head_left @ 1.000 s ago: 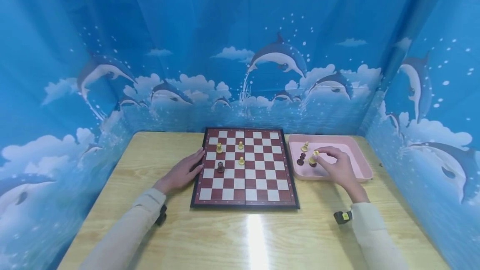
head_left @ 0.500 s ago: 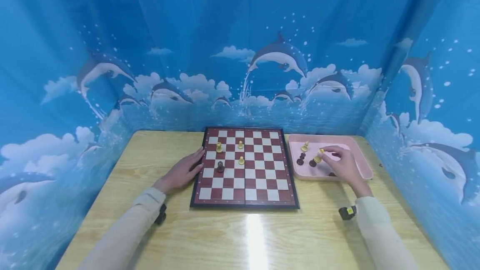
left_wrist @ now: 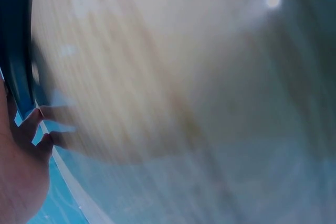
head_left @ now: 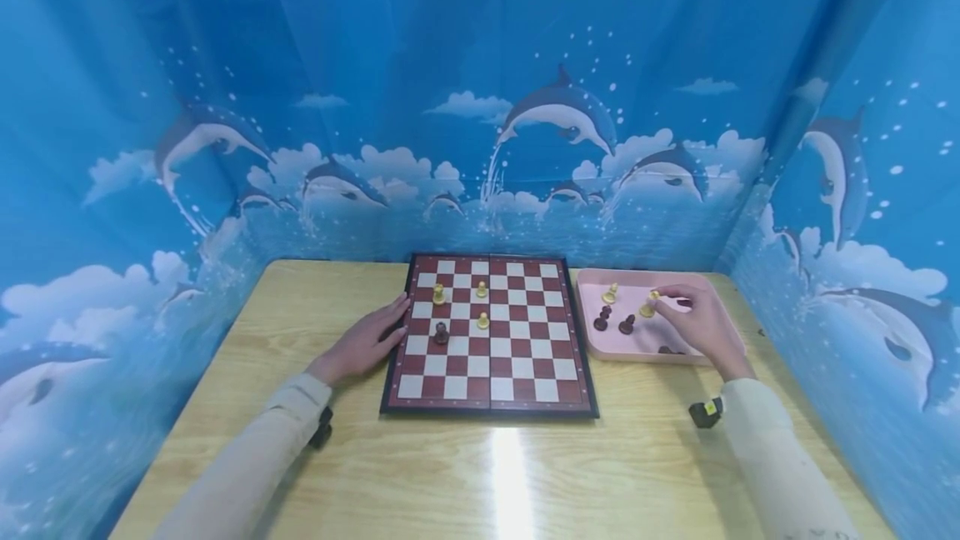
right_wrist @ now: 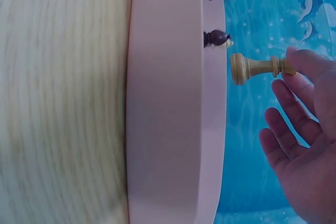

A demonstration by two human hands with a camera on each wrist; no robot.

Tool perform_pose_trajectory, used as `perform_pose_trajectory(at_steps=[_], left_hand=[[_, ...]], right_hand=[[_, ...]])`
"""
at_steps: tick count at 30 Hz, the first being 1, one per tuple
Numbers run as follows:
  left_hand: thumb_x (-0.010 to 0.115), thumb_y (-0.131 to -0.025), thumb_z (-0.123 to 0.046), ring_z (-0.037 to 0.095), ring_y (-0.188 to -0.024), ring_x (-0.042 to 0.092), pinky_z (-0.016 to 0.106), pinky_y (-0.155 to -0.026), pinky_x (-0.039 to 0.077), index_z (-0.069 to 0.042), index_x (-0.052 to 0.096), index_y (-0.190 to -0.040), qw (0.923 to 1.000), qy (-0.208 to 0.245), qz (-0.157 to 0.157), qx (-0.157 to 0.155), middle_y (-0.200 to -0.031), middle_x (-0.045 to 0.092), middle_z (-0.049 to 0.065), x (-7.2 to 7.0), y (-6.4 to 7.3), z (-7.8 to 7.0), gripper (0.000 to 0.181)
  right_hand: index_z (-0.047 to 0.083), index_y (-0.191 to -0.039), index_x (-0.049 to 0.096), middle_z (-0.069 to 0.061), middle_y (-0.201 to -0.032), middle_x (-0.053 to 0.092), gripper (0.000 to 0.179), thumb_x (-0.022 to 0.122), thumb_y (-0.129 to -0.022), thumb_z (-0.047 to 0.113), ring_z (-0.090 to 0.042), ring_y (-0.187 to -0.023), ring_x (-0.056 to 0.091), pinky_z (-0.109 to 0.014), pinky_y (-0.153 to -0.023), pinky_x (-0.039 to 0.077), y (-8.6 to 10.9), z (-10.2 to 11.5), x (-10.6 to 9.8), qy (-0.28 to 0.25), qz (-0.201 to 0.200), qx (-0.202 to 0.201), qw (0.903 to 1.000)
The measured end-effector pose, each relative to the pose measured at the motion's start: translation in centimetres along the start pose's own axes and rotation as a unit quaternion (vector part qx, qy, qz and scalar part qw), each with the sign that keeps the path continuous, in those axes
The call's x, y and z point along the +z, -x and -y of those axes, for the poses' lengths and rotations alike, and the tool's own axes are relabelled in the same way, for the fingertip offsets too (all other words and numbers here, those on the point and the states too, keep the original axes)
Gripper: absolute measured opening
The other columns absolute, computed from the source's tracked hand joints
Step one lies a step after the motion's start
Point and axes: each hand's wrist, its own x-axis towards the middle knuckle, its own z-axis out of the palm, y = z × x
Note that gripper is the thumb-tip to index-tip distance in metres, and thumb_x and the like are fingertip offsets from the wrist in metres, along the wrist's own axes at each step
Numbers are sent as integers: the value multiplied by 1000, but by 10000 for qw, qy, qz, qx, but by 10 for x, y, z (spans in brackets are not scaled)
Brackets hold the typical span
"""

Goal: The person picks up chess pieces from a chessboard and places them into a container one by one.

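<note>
My right hand (head_left: 697, 323) is over the pink tray (head_left: 720, 315), pinching a pale yellow chess piece (head_left: 648, 307) between thumb and forefinger. In the right wrist view that yellow chess piece (right_wrist: 257, 67) has its base pointing away from the hand; the fingertips hide its head. The other fingers of the right hand (right_wrist: 310, 129) are loosely bent. Far to the left, my left hand (head_left: 363, 344) lies flat with fingertips at the left edge of the chessboard (head_left: 532, 419). Only part of the left hand (left_wrist: 23, 166) shows in its blurred wrist view.
On the board stand two yellow pawns (head_left: 483, 322), a taller yellow piece (head_left: 438, 296) and a dark piece (head_left: 441, 333). The tray also holds a yellow piece (head_left: 610, 293) and several dark pieces (head_left: 627, 324). A blue dolphin-print curtain (head_left: 465, 107) surrounds the wooden table (head_left: 405, 473).
My right hand has moved right across the tray with the yellow chess piece, uncovering dark pieces under it. My left hand stays at the board's edge.
</note>
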Motion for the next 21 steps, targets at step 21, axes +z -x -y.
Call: perform_pose_trajectory(at_steps=[21], left_hand=[[39, -110, -39, 38, -153, 25, 57, -124, 22, -10, 21, -162, 10000, -15, 15, -43, -170, 16, 10, 0, 0, 0, 62]], right_hand=[[-9, -110, 72, -29, -117, 69, 29, 73, -95, 16, -23, -105, 57, -31, -89, 48, -4, -25, -5, -12, -226, 235, 9995]])
